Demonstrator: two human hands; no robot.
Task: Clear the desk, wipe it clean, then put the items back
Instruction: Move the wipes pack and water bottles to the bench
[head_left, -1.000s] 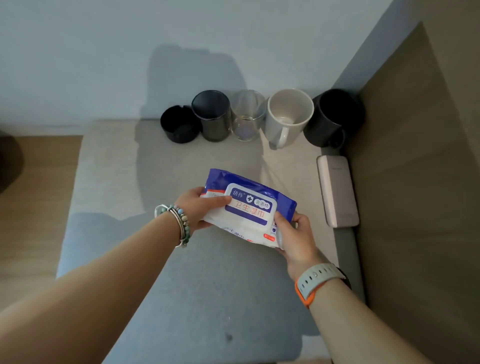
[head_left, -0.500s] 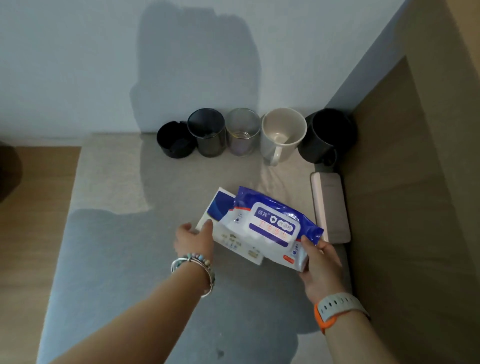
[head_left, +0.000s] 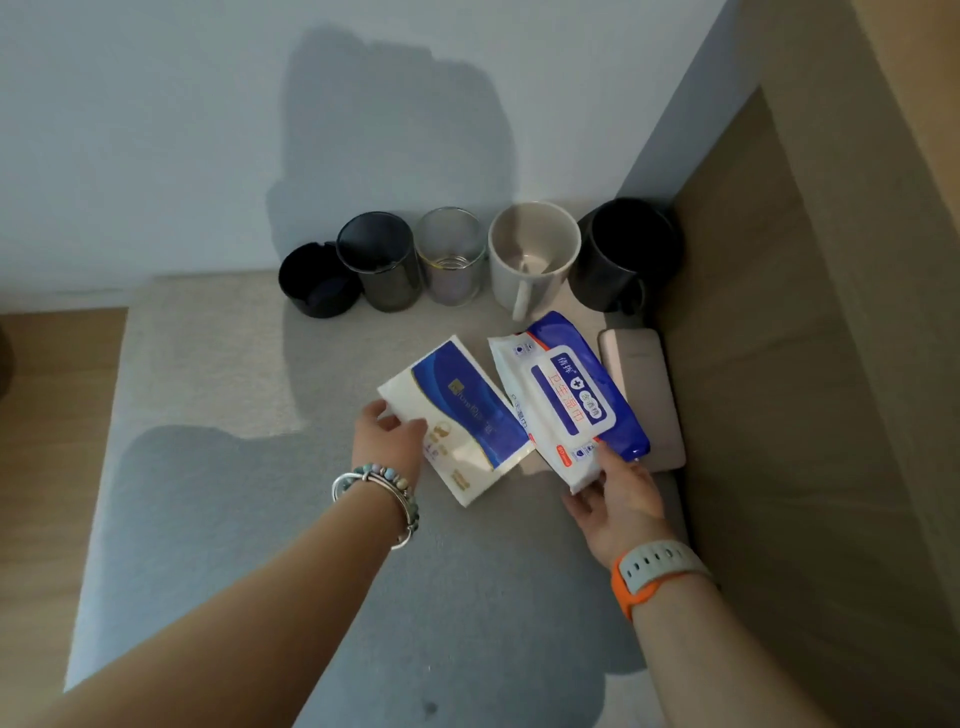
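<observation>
On the grey desk lie two packs side by side. My left hand grips the near left corner of a white-and-blue tissue pack. To its right, a blue-and-white wet wipes pack is pinched at its near end by my right hand, thumb on top. The wipes pack lies against a pink flat case by the right panel, its near end slightly raised.
Along the back wall stand a black ashtray, a dark glass, a clear glass, a white mug and a black mug. A wooden panel closes the right side. The wooden floor shows on the left.
The two packs were held stacked together; now they lie apart, farther back on the desk. The wipes pack has swung right, next to the pink case.
</observation>
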